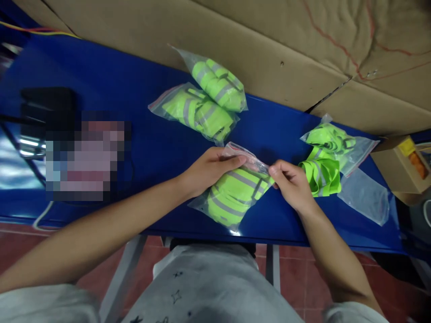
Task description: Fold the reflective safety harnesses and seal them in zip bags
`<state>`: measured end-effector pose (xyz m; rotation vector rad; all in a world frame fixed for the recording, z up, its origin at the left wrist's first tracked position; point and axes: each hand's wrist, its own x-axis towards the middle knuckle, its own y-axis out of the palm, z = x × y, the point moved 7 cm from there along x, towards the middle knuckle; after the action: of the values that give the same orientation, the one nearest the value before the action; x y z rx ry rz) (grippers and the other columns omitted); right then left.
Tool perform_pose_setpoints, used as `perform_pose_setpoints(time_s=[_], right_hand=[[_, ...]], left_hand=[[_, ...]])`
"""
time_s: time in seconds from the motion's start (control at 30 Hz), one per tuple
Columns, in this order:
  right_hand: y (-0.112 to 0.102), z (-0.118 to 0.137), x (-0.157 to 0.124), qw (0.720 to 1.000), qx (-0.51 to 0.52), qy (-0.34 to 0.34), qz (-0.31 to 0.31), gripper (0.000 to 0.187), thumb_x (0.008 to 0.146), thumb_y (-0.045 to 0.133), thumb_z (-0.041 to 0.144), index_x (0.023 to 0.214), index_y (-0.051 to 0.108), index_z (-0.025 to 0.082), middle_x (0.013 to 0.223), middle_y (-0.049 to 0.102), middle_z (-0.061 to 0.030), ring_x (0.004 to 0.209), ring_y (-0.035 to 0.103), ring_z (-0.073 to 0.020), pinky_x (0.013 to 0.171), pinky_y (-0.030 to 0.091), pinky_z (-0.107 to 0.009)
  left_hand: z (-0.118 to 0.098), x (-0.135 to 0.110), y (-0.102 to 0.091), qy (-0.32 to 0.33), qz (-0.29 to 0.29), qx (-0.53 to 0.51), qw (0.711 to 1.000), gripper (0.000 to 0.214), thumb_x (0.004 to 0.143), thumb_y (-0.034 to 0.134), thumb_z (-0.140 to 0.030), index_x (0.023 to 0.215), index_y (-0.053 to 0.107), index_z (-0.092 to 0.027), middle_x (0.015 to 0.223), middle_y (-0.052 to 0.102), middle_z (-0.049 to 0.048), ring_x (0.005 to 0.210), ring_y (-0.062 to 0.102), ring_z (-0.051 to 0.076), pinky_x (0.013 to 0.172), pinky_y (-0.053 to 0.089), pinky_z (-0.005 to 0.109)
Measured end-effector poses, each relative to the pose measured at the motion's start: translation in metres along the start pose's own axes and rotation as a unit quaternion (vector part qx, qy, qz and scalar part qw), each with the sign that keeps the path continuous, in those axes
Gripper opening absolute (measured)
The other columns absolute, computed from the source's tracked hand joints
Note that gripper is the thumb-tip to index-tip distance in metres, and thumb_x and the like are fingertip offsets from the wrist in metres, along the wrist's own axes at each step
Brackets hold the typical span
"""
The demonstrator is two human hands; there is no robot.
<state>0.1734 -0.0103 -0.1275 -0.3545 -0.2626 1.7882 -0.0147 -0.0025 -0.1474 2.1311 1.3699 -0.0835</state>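
A clear zip bag point(198, 204) with a folded neon-yellow reflective vest point(232, 193) inside lies at the near edge of the blue table. Its red-striped zip edge points away from me. My left hand point(212, 168) grips the left part of that edge, thumb on top. At the right end of the same edge, my right hand point(289, 181) pinches the plastic between thumb and fingers. Just beyond my right hand sits a loose bundle of neon reflective fabric point(323, 175), partly hidden by the hand.
Two filled bags point(202, 114) lie at the back centre. Another filled bag point(332, 141) and a flat clear bag point(367, 197) are on the right, near an open cardboard box point(400, 166). A black object point(47, 107) and a blurred-out patch occupy the left. Cardboard point(235, 45) walls the back.
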Motion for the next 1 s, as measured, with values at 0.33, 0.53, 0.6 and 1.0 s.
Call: perform_pose_setpoints(time_s=[0.33,0.53,0.6,1.0], right_hand=[[-0.008,-0.004,0.001,1.000,0.025,0.010,-0.003,0.031,0.092,0.074,0.047,0.084,0.068,0.018,0.067,0.064,0.0011,0.058,0.056,-0.0083,0.054,0.044,-0.020],[-0.012,0.004,-0.003,0.999,0.020,-0.014,-0.037,0.026,0.096,0.071,0.039,0.082,0.064,0.018,0.065,0.060,0.0027,0.059,0.054,-0.0071,0.056,0.043,-0.019],[-0.011,0.005,-0.005,0.999,0.014,-0.025,-0.045,0.026,0.096,0.070,0.039,0.081,0.063,0.018,0.065,0.058,0.0030,0.059,0.051,-0.0071,0.055,0.041,-0.019],[-0.003,0.024,-0.011,0.988,-0.010,-0.147,0.051,0.041,0.099,0.066,0.031,0.139,0.063,0.027,0.116,0.068,-0.0068,0.096,0.064,-0.0157,0.084,0.056,-0.030]], left_hand=[[0.004,0.004,-0.013,-0.019,-0.061,0.006,0.998,0.041,0.087,0.075,-0.058,0.097,0.080,-0.018,0.081,0.078,0.0037,0.068,0.071,0.015,0.062,0.055,0.019],[-0.008,0.001,-0.010,0.007,-0.076,0.024,0.997,0.043,0.087,0.073,-0.061,0.092,0.079,-0.019,0.077,0.076,0.0026,0.065,0.068,0.014,0.059,0.053,0.019],[-0.010,-0.001,-0.007,0.008,-0.064,0.014,0.998,0.040,0.088,0.073,-0.058,0.092,0.079,-0.019,0.080,0.077,0.0032,0.066,0.069,0.014,0.061,0.055,0.019],[-0.010,-0.005,0.003,0.001,0.040,0.092,0.995,0.047,0.094,0.062,-0.062,0.099,0.081,-0.019,0.082,0.078,0.0048,0.075,0.073,0.018,0.067,0.058,0.023]])
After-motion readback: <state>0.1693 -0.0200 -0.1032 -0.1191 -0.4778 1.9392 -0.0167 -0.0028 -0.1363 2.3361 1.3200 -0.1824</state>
